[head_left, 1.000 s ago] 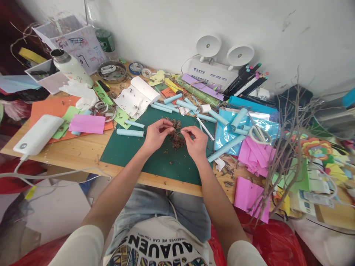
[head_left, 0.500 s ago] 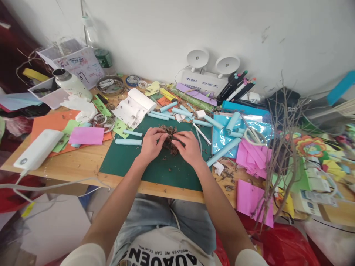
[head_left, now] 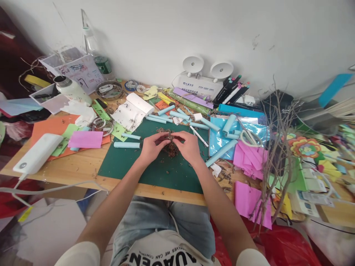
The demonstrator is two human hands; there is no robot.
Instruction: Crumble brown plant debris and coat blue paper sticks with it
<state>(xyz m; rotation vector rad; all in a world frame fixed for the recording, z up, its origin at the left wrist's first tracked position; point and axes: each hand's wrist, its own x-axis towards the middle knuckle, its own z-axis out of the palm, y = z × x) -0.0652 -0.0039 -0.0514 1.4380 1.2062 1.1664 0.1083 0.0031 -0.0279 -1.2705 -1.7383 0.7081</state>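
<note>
A crumbly brown clump of dried plant matter lies on the green cutting mat, with loose bits scattered around it. My left hand comes at it from the left, thumb and fingers closed in a pinch at its upper part. From the right, my right hand pinches at the same spot, its fingertips almost meeting those of the left. Whatever small pieces lie between the fingertips are too small to make out. Two light blue paper tubes rest just left of my left hand.
More blue tubes, scissors and pink paper lie to the right, beside tall dry twigs. A white paper roll lies behind the mat. At left stand an uncapped bottle and a white power bank.
My fingertips have drawn closer together over the clump, and more of its lower part shows beneath them. The whole view has shifted slightly.
</note>
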